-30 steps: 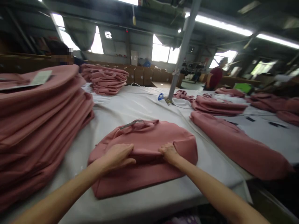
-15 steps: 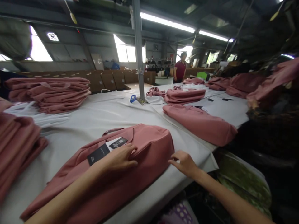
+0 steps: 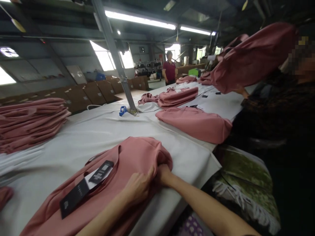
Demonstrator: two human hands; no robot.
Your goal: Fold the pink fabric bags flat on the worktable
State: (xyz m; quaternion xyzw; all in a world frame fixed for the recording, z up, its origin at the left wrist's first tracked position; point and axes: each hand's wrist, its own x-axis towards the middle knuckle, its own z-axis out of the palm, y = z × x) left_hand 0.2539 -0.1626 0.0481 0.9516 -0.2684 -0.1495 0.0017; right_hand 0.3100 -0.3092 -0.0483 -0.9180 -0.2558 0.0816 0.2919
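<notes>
A pink bag (image 3: pixel 118 190) lies on the white-covered table in front of me, its black hang tags (image 3: pixel 76 193) resting on top near the handle. My left hand (image 3: pixel 140 185) is closed on the edge of the bag's opening. My right hand (image 3: pixel 163 173) reaches into the bag's right end, below a raised fold; its fingers are hidden by the fabric.
Another pink bag (image 3: pixel 194 123) lies beyond the right corner, with more bags (image 3: pixel 178 97) behind it. Folded pink bags (image 3: pixel 31 123) are stacked at left. A metal post (image 3: pixel 118 59) rises from the table (image 3: pixel 98 131). At right, a co-worker lifts a bag (image 3: pixel 253 59).
My left hand has taken hold of the bag's edge. My right hand has moved left into its end. The view has turned right, and the co-worker's bag is higher.
</notes>
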